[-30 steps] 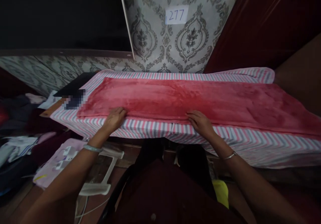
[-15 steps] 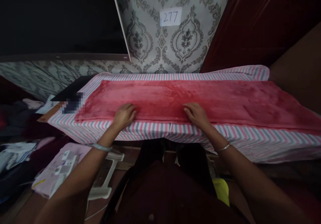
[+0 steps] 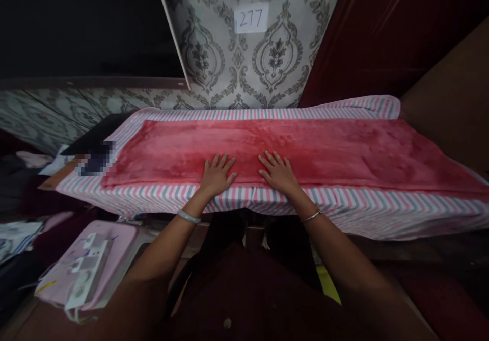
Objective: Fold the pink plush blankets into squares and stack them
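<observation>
A long red plush blanket, folded into a flat strip, lies across a striped cloth that covers the table. Near the blanket's front edge my left hand rests flat on it, fingers spread. To its right, my right hand also presses flat on the plush, fingers apart, a short gap from the left. Neither hand grips anything. The blanket's folded layers show along the front edge.
A large dark screen hangs at the upper left. On the wall is a paper marked 277. A white power strip lies on a pink stool at lower left. Clothes are piled beyond it. A dark red door stands at right.
Both hands have gone from curled fingers on the blanket to spread and flat. They have come closer together. The view has shifted slightly to the right.
</observation>
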Demonstrator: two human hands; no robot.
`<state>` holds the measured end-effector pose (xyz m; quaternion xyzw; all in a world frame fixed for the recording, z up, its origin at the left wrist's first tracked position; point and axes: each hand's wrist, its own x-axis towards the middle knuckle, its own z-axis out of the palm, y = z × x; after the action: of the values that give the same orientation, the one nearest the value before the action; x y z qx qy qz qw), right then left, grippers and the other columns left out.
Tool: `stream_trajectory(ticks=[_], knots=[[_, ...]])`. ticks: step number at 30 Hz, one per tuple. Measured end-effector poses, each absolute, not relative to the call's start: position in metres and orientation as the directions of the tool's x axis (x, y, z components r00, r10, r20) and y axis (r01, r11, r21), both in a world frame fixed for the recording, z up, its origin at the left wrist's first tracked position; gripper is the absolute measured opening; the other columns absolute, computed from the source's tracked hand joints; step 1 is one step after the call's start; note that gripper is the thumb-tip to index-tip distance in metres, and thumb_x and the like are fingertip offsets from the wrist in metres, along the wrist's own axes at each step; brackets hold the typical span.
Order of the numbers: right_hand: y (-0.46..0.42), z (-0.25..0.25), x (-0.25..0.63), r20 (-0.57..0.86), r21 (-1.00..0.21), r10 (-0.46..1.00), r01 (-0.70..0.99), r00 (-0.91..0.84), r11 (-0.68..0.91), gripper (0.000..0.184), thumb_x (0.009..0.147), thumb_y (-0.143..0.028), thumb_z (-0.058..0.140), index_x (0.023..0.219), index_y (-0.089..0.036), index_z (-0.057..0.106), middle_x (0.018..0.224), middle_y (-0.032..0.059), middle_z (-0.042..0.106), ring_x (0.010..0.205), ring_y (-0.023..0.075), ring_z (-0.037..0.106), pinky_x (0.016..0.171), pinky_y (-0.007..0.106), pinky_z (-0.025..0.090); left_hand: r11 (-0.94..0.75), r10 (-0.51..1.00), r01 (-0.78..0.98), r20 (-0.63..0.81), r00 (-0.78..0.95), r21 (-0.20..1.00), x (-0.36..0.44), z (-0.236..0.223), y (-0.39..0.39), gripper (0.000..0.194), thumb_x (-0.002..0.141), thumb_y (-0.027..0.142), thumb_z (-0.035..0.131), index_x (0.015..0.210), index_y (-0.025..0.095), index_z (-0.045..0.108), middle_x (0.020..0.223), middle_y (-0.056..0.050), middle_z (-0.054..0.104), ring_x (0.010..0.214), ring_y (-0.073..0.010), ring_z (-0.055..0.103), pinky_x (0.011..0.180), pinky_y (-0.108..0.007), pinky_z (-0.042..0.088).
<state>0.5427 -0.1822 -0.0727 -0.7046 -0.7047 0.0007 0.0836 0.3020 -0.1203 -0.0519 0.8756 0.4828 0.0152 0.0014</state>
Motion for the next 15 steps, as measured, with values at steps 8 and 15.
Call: stream_trajectory(ticks=[8, 15], knots=[[-0.177, -0.075, 0.544, 0.11, -0.209, 0.994, 0.978, 0.003, 0.02, 0.056, 0.105, -0.048, 0.041, 0.157, -0.03, 0.045, 0.169, 0.0045, 0.032, 0.156, 0.0309, 0.027, 0.123, 0.058, 0.025, -0.525, 0.851, 0.851, 0.034, 0.524, 0.028, 0.3, -0.049, -0.124, 0.06, 0.104, 0.05, 0.036, 0.16, 0.028, 0.039, 0.169, -0.006, 0.031, 0.158, -0.034, 0.025, 0.125, -0.063, 0.024], [-0.121, -0.04, 0.549, 0.285, -0.345, 0.955, 0.938, 0.079, 0.025, 0.055, 0.104, -0.035, 0.038, 0.154, -0.013, 0.05, 0.156, 0.0149, 0.052, 0.146, 0.0261, 0.045, 0.121, 0.044, 0.034, -0.523, 0.851, 0.852, 0.045, 0.522, 0.002, 0.301, -0.051, -0.128, 0.061, 0.104, 0.046, 0.036, 0.161, 0.024, 0.038, 0.17, -0.01, 0.029, 0.158, -0.0355, 0.023, 0.125, -0.065, 0.022]])
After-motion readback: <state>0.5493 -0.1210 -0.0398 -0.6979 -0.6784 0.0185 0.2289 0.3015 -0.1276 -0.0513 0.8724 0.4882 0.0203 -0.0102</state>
